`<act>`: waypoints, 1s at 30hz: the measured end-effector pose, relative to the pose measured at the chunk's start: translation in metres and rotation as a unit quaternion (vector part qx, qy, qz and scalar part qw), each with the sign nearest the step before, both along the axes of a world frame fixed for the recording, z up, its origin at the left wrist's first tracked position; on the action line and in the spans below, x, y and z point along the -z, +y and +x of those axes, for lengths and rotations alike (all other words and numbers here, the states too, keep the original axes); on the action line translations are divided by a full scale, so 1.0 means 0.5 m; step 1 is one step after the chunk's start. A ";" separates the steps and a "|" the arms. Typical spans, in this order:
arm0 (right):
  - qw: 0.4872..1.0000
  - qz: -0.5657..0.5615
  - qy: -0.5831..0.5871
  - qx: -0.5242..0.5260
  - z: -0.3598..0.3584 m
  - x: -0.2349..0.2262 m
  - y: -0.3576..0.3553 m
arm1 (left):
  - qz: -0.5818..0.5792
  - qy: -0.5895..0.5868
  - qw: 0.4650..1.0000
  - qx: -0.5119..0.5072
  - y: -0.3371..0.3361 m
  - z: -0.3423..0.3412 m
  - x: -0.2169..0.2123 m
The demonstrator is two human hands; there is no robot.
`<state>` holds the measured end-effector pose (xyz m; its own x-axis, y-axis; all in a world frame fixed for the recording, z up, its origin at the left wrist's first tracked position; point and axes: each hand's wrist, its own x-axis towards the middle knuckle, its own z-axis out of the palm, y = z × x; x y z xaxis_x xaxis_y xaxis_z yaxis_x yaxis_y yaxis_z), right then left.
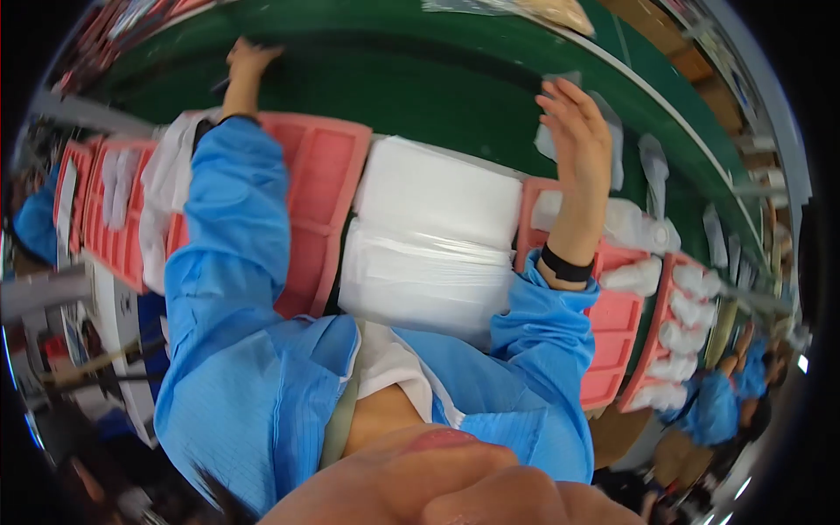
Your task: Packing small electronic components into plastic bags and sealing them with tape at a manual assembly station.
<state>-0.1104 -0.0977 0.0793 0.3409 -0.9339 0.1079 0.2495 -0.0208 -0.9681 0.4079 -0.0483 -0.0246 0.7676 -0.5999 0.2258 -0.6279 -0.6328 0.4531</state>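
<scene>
My left hand (pixel 249 58) reaches far out over the green work surface (pixel 394 83). It looks small and blurred, and a dark thing (pixel 220 86) shows beside its wrist; whether the fingers hold anything is unclear. Raised on the right, my right hand (pixel 579 131) has its fingers stretched upward, with nothing visibly gripped. Close by it lie clear plastic-wrapped pieces (pixel 609 131), partly behind the hand. Between my arms rests a stack of white translucent sheets or bags (pixel 437 192), in two piles.
Under my left arm is a pink compartment tray (pixel 324 175). White wrapped items (pixel 166 179) lie across more pink trays at left. At right, pink trays (pixel 612 332) hold several white wrapped items (pixel 682 337). Other people in blue (pixel 713 407) sit farther right. A pale rail (pixel 647 83) edges the surface.
</scene>
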 end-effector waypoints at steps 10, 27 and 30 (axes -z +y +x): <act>0.905 0.044 -0.420 -0.051 -0.316 -0.176 -0.028 | 0.066 0.274 0.939 0.196 -0.037 0.022 0.064; 0.641 0.165 -0.544 0.515 -0.847 0.015 0.022 | -0.224 0.550 0.734 0.329 0.039 -0.312 -0.245; 0.625 0.181 -0.510 0.563 -0.847 0.020 0.046 | -0.227 0.551 0.726 0.343 0.055 -0.347 -0.255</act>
